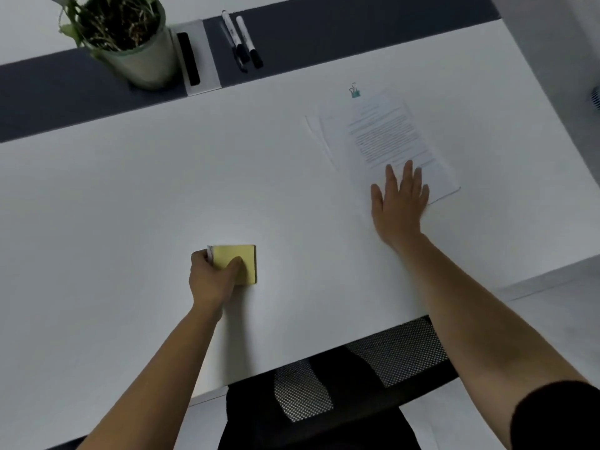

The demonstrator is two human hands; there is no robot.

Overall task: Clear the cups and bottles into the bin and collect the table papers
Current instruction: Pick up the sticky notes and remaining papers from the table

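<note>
A yellow sticky-note pad (242,259) lies on the white table (130,206) near the front middle. My left hand (211,277) grips its left side, thumb on top. At the right lies a stack of printed papers (386,138), slightly fanned. My right hand (399,203) rests flat on the stack's near edge with fingers spread, holding nothing. A teal binder clip (355,91) sits just beyond the papers' far edge. No cups or bottles are in view.
A potted plant (130,37) stands at the back left on a dark strip. Beside it lie a black eraser on a grey tray (188,58) and two markers (242,40). A mesh chair (373,368) sits under the table's front edge.
</note>
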